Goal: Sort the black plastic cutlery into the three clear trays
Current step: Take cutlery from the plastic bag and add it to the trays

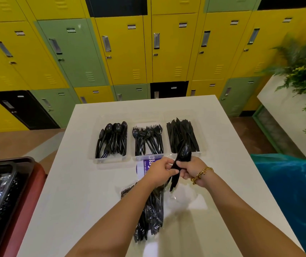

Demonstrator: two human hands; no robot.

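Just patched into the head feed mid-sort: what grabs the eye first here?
Three clear trays sit in a row on the white table: spoons left, forks middle, knives right. In front of them, the left hand and right hand together hold a small bundle of black cutlery, a spoon bowl sticking up. Behind, a wall of yellow and green lockers.

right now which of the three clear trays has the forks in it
The middle tray holds the forks: tines point away from the person. The left tray holds spoons, and the right tray holds knives.
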